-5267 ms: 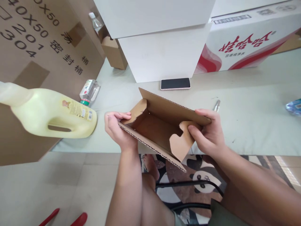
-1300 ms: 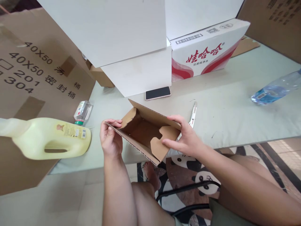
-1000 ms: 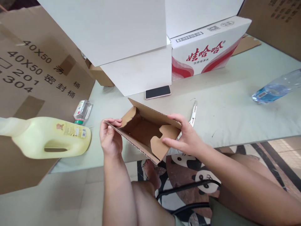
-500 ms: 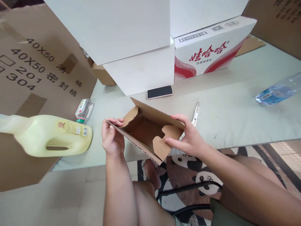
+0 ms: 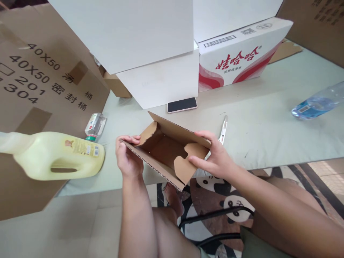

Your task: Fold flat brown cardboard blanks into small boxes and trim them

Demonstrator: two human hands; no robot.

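Note:
A small brown cardboard box [image 5: 168,148] is held tilted over the table's front edge, its top open and its inside bare. My left hand [image 5: 129,156] is closed on the box's left end, fingers over the rim by a short end flap. At the right end my right hand [image 5: 212,156] grips the box, the thumb pressing on a notched flap [image 5: 184,166] that leans over the opening. Just behind my right hand lies a white utility knife [image 5: 223,129] on the table. Part of the left fingers is hidden by the box wall.
Behind the box are a phone [image 5: 182,105], stacked white boxes [image 5: 161,80] and a red-printed carton [image 5: 236,64]. A yellow jug [image 5: 61,154] and a small clear bottle [image 5: 95,125] lie left, beside a large carton [image 5: 34,86]. A water bottle [image 5: 317,102] lies right.
My left thumb has slid up toward the rim at the box's left corner, and the near wall has tipped slightly. My right hand keeps its hold.

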